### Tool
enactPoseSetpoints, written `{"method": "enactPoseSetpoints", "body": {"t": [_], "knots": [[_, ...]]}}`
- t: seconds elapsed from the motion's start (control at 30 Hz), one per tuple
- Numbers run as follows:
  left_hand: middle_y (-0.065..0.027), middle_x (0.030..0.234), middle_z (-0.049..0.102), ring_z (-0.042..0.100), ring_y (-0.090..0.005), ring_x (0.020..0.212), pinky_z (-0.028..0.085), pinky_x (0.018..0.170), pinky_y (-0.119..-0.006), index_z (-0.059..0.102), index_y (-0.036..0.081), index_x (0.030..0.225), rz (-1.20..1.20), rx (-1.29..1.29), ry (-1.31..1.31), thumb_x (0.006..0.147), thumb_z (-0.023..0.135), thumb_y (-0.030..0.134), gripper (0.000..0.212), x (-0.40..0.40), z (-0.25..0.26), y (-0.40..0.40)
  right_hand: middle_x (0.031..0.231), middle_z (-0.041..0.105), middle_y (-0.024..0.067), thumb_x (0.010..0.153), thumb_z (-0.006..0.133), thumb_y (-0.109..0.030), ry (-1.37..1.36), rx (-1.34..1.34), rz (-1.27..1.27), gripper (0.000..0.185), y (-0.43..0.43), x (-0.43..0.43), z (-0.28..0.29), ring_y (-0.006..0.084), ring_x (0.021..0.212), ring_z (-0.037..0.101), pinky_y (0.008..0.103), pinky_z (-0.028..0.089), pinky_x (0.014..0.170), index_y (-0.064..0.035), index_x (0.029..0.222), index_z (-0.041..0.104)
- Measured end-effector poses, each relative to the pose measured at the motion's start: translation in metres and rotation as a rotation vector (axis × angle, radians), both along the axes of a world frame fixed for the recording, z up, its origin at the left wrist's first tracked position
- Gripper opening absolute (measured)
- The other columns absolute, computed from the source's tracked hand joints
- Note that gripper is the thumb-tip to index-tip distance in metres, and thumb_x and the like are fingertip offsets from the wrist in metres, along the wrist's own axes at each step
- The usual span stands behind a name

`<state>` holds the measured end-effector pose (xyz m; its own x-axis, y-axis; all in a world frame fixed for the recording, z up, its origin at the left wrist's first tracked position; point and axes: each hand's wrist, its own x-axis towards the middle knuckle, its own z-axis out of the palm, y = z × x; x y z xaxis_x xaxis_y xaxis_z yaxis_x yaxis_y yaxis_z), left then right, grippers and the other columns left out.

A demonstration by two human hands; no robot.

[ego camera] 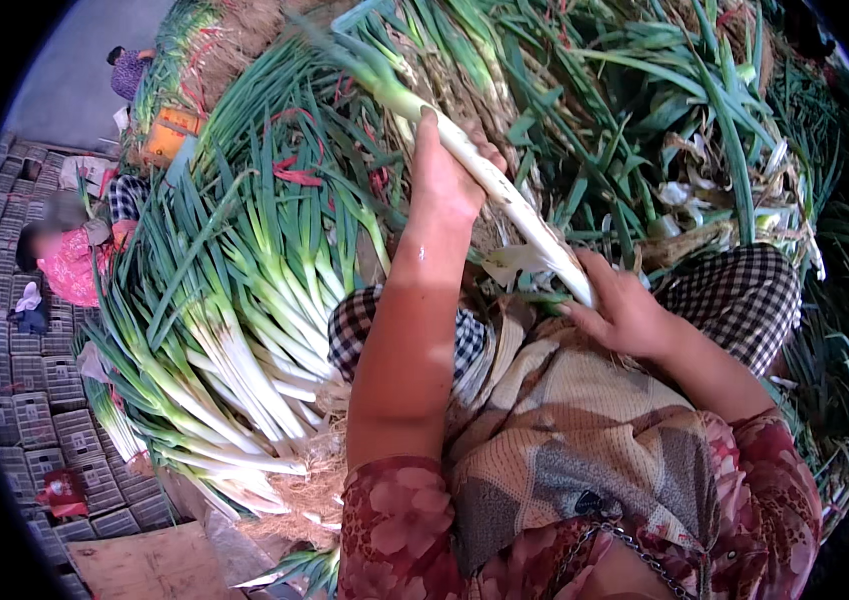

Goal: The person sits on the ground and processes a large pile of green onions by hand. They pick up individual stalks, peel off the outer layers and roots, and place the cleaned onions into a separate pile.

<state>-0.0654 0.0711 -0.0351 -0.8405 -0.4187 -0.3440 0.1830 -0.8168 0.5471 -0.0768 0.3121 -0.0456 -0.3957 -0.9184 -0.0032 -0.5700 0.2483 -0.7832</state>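
A thick long green onion (503, 191) slants across in front of me, its green leaves towards the upper left. My left hand (451, 169) grips its shaft just below the leaves. At the lower white end, my right hand (619, 311) has its thumb and fingers around the tip. No root tuft shows there; part of the end is hidden by the fingers. A loose pale outer layer (518, 261) hangs beside the lower shaft. Left of my knee lies a pile of green onions (252, 382) with white shafts and brown roots.
Bundled green onions (462, 75) with red ties lie ahead. Stripped leaves and skins (694, 187) are heaped at the right. A person in pink (72, 262) sits at the left, another person (127, 73) farther off. An orange container (172, 133), stacked crates (79, 435) and a board (147, 562) are leftward.
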Motion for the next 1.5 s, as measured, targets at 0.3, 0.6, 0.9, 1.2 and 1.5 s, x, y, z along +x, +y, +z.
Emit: {"method": "enactPoseSetpoints", "body": {"t": [0.3,0.6,0.9,1.2,1.5], "knots": [[0.0037,0.056,0.031,0.032,-0.0078,0.042,0.03,0.04,-0.025,0.043,0.008,0.077,0.325,-0.221,-0.149,0.084,0.053,0.041,0.035,0.011,0.022,0.01,0.076,0.055,0.0224,0.091,0.042,-0.017,-0.184,-0.089,0.018,0.029,-0.018,-0.012,-0.021,0.0363,0.065,0.054,0.0379,0.044,0.061,0.002,0.112,0.046],[0.0024,0.059,0.032,0.032,-0.0079,0.044,0.03,0.039,-0.025,0.042,0.005,0.082,0.524,-0.388,-0.107,0.086,0.054,0.031,0.028,0.022,0.036,0.009,0.075,0.055,0.0244,0.089,0.043,-0.025,0.098,0.026,0.037,0.027,-0.069,0.001,0.005,0.0409,0.07,0.054,0.0469,0.043,0.061,-0.0001,0.099,0.041],[0.0017,0.062,0.036,0.034,-0.0071,0.045,0.032,0.039,-0.023,0.039,0.007,0.085,0.594,-0.439,-0.154,0.087,0.053,0.025,0.022,0.034,0.036,-0.003,0.07,0.055,0.0242,0.088,0.043,-0.017,-0.007,-0.066,0.13,0.02,-0.085,-0.002,-0.006,0.0408,0.066,0.054,0.0463,0.043,0.059,0.0015,0.097,0.044],[0.0013,0.06,0.035,0.033,-0.0072,0.043,0.03,0.037,-0.023,0.038,0.006,0.085,0.566,-0.443,-0.125,0.087,0.052,0.023,0.022,0.035,0.033,-0.004,0.07,0.055,0.025,0.085,0.046,-0.015,-0.091,0.016,0.019,0.022,-0.086,0.002,-0.006,0.0386,0.062,0.054,0.0402,0.045,0.059,0.0036,0.094,0.05],[0.0034,0.056,0.032,0.03,-0.0067,0.043,0.026,0.038,-0.023,0.041,0.007,0.081,0.507,-0.449,-0.053,0.085,0.053,0.028,0.025,0.042,0.059,-0.003,0.076,0.058,0.0121,0.088,0.035,-0.018,-1.276,-0.189,-0.52,0.026,-0.084,-0.019,-0.051,0.0202,0.07,0.056,0.0303,0.045,0.068,0.0023,0.09,0.051]]}}
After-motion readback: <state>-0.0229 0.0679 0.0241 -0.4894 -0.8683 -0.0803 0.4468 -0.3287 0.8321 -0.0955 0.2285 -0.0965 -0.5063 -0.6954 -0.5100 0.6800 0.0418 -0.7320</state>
